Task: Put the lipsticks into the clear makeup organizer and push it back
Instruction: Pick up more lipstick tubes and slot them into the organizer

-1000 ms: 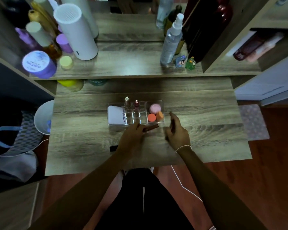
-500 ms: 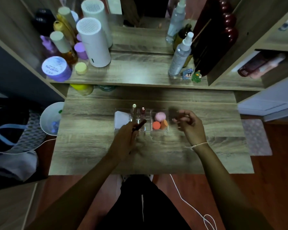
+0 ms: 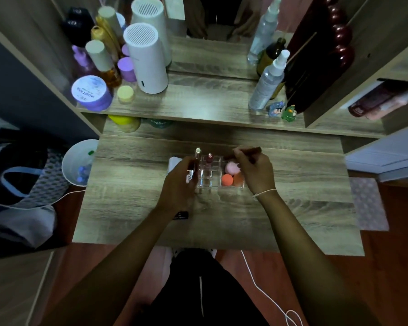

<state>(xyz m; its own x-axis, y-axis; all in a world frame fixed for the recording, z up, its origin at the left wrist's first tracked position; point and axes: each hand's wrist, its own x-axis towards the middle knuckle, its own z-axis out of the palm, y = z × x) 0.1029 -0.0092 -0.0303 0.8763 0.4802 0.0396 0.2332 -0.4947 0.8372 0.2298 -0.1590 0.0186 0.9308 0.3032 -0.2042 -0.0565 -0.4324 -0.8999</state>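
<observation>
The clear makeup organizer (image 3: 209, 182) sits mid-table with two lipsticks (image 3: 209, 158) standing in its back slots and pink and orange sponges (image 3: 231, 174) in its right part. My left hand (image 3: 180, 182) holds a dark red lipstick (image 3: 193, 168) upright over the organizer's left slots. My right hand (image 3: 254, 170) hovers over the sponges, pinching a dark lipstick (image 3: 250, 151) held level above the back edge. A small black object (image 3: 180, 215) lies on the table by my left wrist.
A raised shelf (image 3: 198, 107) behind the table carries a white cylinder (image 3: 146, 60), purple jar (image 3: 91, 92), bottles and a spray bottle (image 3: 267, 81). A white bin (image 3: 78, 161) stands left of the wooden table (image 3: 292, 208). A white cable (image 3: 264, 292) trails on the floor.
My left hand has tipped its lipstick upright over the left slots. My right hand has risen and moved left over the sponges, carrying its lipstick.
</observation>
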